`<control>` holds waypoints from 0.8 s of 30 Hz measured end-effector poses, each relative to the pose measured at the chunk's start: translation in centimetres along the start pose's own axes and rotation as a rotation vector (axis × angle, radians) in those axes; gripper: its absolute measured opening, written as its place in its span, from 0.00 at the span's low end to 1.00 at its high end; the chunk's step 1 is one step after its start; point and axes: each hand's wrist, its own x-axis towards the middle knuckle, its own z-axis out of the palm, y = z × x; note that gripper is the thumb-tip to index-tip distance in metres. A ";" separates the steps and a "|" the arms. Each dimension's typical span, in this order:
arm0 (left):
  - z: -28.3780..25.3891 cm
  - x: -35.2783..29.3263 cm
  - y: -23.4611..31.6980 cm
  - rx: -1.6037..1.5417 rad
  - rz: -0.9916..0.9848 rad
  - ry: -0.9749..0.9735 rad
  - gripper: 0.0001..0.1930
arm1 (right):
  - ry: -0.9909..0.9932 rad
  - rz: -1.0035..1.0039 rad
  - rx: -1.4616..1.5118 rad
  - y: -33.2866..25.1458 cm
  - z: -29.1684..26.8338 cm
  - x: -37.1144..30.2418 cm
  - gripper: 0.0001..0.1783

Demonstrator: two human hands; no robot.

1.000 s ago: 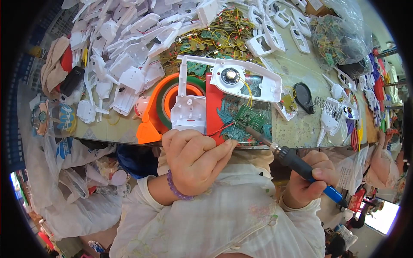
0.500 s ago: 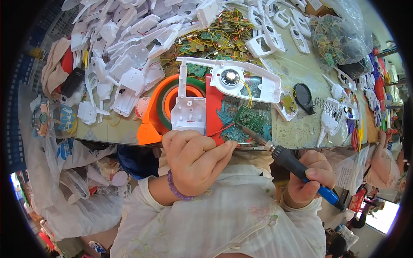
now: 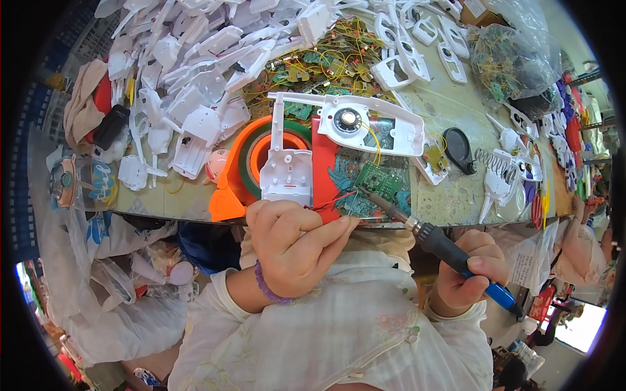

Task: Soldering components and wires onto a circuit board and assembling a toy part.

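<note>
My right hand [image 3: 473, 267] grips a soldering iron [image 3: 442, 242] with a black and blue handle. Its tip touches or nearly touches the near left corner of a green circuit board [image 3: 381, 182]. My left hand [image 3: 297, 238] is closed in a pinch on a thin silvery strand of solder wire [image 3: 351, 207], whose end reaches up to that same corner. A red wire [image 3: 337, 197] runs there too, from beside my left fingers. Yellow wires link the board to a round speaker [image 3: 347, 118] in a white plastic housing [image 3: 391, 133]. A second white housing part [image 3: 287, 174] stands above my left hand.
An orange tape dispenser [image 3: 228, 197] stands left of the work spot. White plastic shells [image 3: 202, 124] and wired circuit boards [image 3: 319, 65] are heaped behind. To the right lie a black oval ring [image 3: 460, 150], a coiled spring [image 3: 490, 161] and a bag of boards [image 3: 512, 62].
Both hands stay almost still, with the iron tip and the solder wire held at the board's corner. The white housing with the speaker has shifted slightly toward me.
</note>
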 end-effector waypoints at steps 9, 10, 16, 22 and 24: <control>0.1 -0.4 -0.1 0.060 0.051 0.003 0.15 | 0.020 -0.023 0.013 -0.2 0.1 -0.1 0.18; 0.1 -0.4 -0.1 0.069 0.059 0.001 0.15 | -0.030 -0.008 -0.002 -0.2 0.0 -0.1 0.16; 0.6 -0.3 -0.1 0.078 0.075 0.015 0.16 | -0.089 0.013 -0.026 -0.2 -0.2 -0.1 0.16; 0.6 -0.2 -0.1 0.070 0.060 0.010 0.15 | -0.091 0.017 -0.023 -0.1 -0.1 0.0 0.16; 0.6 -0.1 -0.1 0.068 0.059 0.006 0.15 | -0.090 0.018 -0.019 -0.1 0.0 0.1 0.16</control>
